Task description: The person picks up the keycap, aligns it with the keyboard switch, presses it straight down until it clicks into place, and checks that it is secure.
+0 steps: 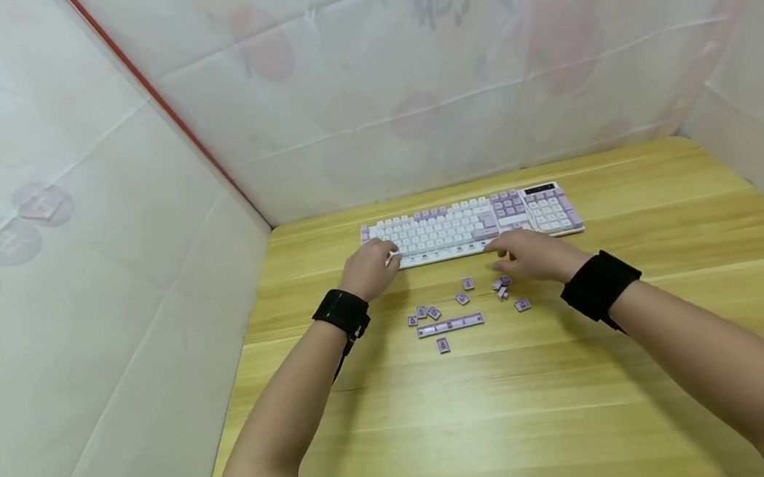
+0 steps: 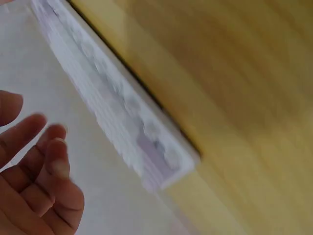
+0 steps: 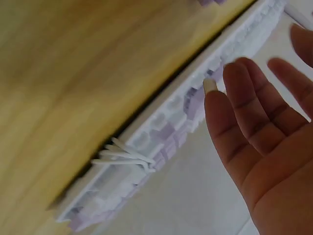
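Left hand [image 1: 372,267] loosely spread at keyboard's [image 1: 469,223] left front edge; right hand [image 1: 532,254] relaxed, fingers open, at its middle front. Loose keycaps [image 1: 462,298] scattered just behind both hands on worktop [image 1: 562,388].

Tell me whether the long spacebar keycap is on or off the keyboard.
Off: the long purple keycap lies on the table before the keyboard, among loose keycaps.

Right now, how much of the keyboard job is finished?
Some keys look already pulled off: loose purple keycaps and a long space bar lie on the table in front of the keyboard. In hand: the left hand is at the keyboard's near-left corner, the right hand at its front edge, both with open fingers. Most keys are still on the keyboard.
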`<control>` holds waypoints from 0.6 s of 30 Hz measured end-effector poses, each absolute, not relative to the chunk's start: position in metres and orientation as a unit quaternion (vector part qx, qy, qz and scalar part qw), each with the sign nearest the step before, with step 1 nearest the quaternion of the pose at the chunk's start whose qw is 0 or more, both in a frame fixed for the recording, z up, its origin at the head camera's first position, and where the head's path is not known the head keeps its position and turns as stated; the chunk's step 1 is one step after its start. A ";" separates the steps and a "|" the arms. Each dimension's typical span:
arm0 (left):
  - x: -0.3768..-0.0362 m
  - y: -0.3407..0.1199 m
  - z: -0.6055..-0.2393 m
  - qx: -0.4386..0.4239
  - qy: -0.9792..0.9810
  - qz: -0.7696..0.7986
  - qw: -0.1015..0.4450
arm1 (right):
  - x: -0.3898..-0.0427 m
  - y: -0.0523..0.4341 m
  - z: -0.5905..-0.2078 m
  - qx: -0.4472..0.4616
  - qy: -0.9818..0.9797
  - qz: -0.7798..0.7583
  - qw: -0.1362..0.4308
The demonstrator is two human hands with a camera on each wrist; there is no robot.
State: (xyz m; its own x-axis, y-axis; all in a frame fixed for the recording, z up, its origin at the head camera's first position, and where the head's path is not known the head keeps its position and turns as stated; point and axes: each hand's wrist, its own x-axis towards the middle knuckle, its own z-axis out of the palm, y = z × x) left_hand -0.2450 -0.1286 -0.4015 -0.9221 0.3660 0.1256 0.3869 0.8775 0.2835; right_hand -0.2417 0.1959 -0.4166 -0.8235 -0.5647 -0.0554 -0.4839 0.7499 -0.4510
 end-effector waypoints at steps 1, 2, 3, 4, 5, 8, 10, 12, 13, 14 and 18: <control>-0.241 -0.128 -0.403 -0.197 -0.966 -0.165 0.027 | -0.239 0.197 -0.420 -0.285 0.930 -0.211 0.093; -0.238 -0.127 -0.405 -0.199 -0.963 -0.178 0.021 | -0.236 0.197 -0.422 -0.289 0.930 -0.210 0.093; -0.234 -0.126 -0.407 -0.199 -0.961 -0.192 0.012 | -0.234 0.199 -0.426 -0.293 0.929 -0.206 0.092; -0.231 -0.125 -0.408 -0.196 -0.959 -0.206 0.003 | -0.232 0.200 -0.429 -0.295 0.929 -0.202 0.093; -0.227 -0.125 -0.410 -0.192 -0.957 -0.219 -0.005 | -0.230 0.201 -0.432 -0.296 0.930 -0.199 0.093; -0.217 -0.124 -0.415 -0.186 -0.951 -0.247 -0.024 | -0.225 0.203 -0.440 -0.302 0.929 -0.195 0.086; -0.211 -0.123 -0.417 -0.183 -0.948 -0.256 -0.037 | -0.222 0.204 -0.443 -0.304 0.929 -0.196 0.082; -0.203 -0.121 -0.420 -0.189 -0.946 -0.259 -0.050 | -0.219 0.203 -0.444 -0.305 0.928 -0.201 0.076; -0.199 -0.120 -0.420 -0.194 -0.945 -0.257 -0.058 | -0.217 0.201 -0.444 -0.308 0.927 -0.204 0.071; -0.194 -0.118 -0.421 -0.203 -0.944 -0.254 -0.062 | -0.215 0.200 -0.443 -0.310 0.926 -0.207 0.066; -0.178 -0.108 -0.423 -0.252 -0.939 -0.223 -0.067 | -0.204 0.190 -0.440 -0.342 0.917 -0.205 0.025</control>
